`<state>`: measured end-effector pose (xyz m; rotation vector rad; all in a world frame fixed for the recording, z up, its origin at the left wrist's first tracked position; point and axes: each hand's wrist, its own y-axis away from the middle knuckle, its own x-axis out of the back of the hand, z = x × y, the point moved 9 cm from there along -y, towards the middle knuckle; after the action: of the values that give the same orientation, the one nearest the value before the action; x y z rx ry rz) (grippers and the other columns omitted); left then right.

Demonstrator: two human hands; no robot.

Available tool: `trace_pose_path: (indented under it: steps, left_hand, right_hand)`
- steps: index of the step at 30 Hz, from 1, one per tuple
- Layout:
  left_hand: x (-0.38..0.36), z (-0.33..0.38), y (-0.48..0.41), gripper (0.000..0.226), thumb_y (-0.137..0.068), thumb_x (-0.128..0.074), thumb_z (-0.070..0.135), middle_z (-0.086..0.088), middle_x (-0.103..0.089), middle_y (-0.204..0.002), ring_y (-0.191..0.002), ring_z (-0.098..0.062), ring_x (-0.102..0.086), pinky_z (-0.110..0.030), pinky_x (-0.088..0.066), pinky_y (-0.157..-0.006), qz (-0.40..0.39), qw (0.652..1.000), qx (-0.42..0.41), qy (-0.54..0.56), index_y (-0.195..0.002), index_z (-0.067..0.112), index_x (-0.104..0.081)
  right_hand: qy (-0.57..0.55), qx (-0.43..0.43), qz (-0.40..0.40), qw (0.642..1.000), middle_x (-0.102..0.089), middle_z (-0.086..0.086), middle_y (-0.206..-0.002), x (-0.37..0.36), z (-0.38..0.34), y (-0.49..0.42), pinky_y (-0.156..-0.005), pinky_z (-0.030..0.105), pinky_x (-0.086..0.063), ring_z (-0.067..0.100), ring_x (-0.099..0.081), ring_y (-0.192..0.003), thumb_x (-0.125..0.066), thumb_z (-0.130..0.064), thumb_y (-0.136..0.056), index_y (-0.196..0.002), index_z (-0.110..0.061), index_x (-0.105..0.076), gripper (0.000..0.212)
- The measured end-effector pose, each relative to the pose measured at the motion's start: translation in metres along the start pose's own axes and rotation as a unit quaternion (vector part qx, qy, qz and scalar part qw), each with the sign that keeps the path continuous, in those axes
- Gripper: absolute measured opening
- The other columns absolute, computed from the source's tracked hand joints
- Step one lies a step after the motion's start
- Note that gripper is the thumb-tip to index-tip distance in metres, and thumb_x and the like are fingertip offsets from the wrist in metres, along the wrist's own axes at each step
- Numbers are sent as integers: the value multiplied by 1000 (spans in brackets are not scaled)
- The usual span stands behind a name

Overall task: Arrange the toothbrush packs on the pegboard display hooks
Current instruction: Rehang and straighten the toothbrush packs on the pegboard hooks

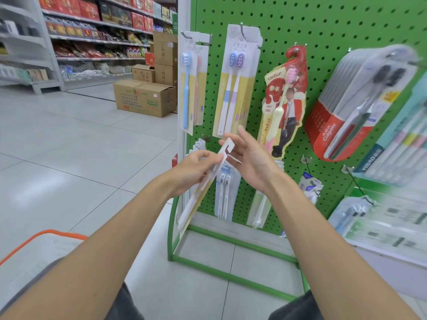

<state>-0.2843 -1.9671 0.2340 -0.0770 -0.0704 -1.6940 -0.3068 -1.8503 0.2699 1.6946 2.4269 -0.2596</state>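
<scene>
One toothbrush pack (195, 202) is in play, held edge-on in front of the lower left corner of the green pegboard (323, 26), slanting up to the right. Its white hang tab (227, 145) is on top and its foot is down by the stand's frame. The left grip (196, 167) pinches the upper part of the pack just under the tab, thumb on the near face and fingers curled behind. The right grip (251, 158) is spread wide and holds nothing. Its straight fingers lie right beside the tab, though I cannot tell if they touch it.

The pack looks very light, a thin card with a clear plastic front, so it should flex and twist easily. The slotted tab seems the weakest spot and likely to tear if tugged. Pinching the card edges just below the tab, as now, looks soundest, leaving the slot free for a hook.

Above hang a blue-and-pink pack (191, 88), a purple pack (235, 84) and a red pack (286, 100), with a bare hook (306, 160) to the right.
</scene>
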Motion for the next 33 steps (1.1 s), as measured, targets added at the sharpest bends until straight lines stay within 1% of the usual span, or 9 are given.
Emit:
trace_pose_path:
  steps: [3,5,8,13,18,23,26,28,33]
  left_hand:
    - [8,4,0,32,-89,-67,40,1,-63,-92,-80,-12,-59,-21,-48,-69,83,994,-36,-68,-108,20,-50]
    - [10,7,2,37,-85,-74,35,1,-64,-87,-71,-11,-59,-19,-47,-59,106,991,-61,-58,-106,17,-49]
    - [5,11,2,44,-81,-78,30,1,-69,-94,-78,-11,-66,-23,-53,-68,78,992,-76,-69,-115,14,-54]
    - [14,33,4,19,-96,-61,32,-8,-74,-102,-85,-16,-70,-44,-57,-85,96,990,-102,-21,-108,18,-66]
    - [26,59,10,10,-95,-63,14,-14,-75,-96,-89,-29,-72,-46,-59,-84,118,982,-140,-55,-103,14,-68]
    - [38,103,16,16,-93,-64,8,-12,-74,-98,-87,-24,-70,-33,-61,-77,128,977,-152,-76,-109,7,-67]
    - [40,136,18,17,-95,-62,8,-3,-72,-80,-76,-16,-69,-26,-59,-65,108,976,-160,-103,-111,9,-67]
    - [43,158,16,22,-94,-63,11,3,-70,-69,-74,-19,-71,-34,-61,-69,100,971,-170,-139,-114,19,-68]
    - [56,220,7,23,-95,-61,7,-8,-64,-80,-75,-23,-67,-39,-62,-67,119,953,-188,-204,-113,19,-66]
  right_hand:
    - [11,13,-16,1000,-68,9,-108,-6,-4,2,-78,24,-55,13,-67,-85,-60,-12,-95,-121,-3,-63,27]
    - [49,31,17,998,-70,14,-104,-4,-3,3,-78,29,-57,19,-69,-84,-55,6,-92,-115,-3,-66,27]
    - [100,52,83,990,-72,16,-100,5,-3,4,-84,39,-58,25,-69,-86,-56,7,-90,-95,-9,-70,22]
    - [182,110,104,972,-71,7,-96,-4,-32,5,-65,24,-55,15,-66,-79,-59,4,-90,-90,-17,-69,23]
    - [233,131,102,958,-70,6,-96,-12,-52,8,-69,26,-55,15,-64,-81,-61,2,-90,-92,-15,-69,20]
    - [266,141,93,949,-72,9,-94,-24,-85,11,-77,39,-57,20,-65,-81,-65,1,-87,-84,-20,-70,22]
    - [296,150,86,939,-70,5,-90,-33,-113,9,-72,33,-57,18,-64,-79,-65,1,-88,-88,-18,-70,20]
    - [321,162,80,930,-69,4,-92,-38,-133,5,-74,33,-55,16,-63,-80,-67,0,-87,-95,-16,-70,18]
    - [367,234,103,895,-69,2,-93,-44,-196,-5,-67,24,-48,11,-61,-78,-64,-6,-86,-107,-19,-67,25]
